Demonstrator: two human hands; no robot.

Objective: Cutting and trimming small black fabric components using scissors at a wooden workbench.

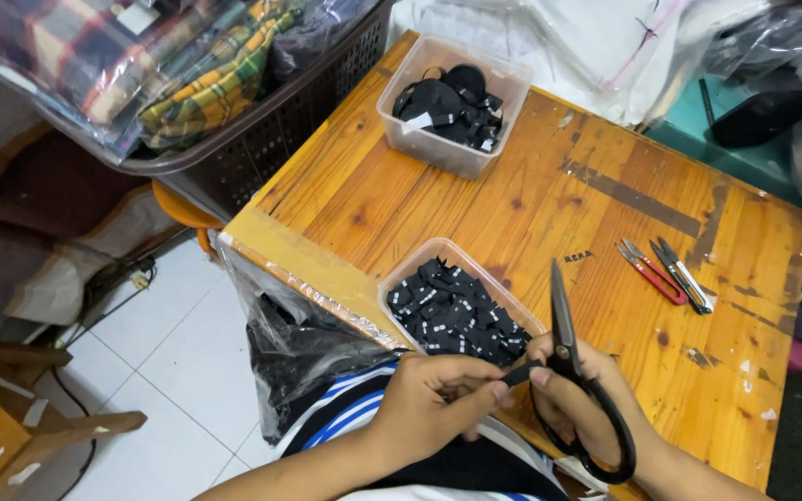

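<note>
Head view: right hand grips black scissors; left hand pinches label strip (black labels in tub).

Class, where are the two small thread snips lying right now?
The snips lie on the wooden table toward its right side, beyond the right hand holding the black scissors.

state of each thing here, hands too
scissors: blades shut, pointing up, in right hand
left hand: pinching a black strip
near tub: open, filled with black labels
far tub: open, part full
two snips: lying unused on the table
</note>
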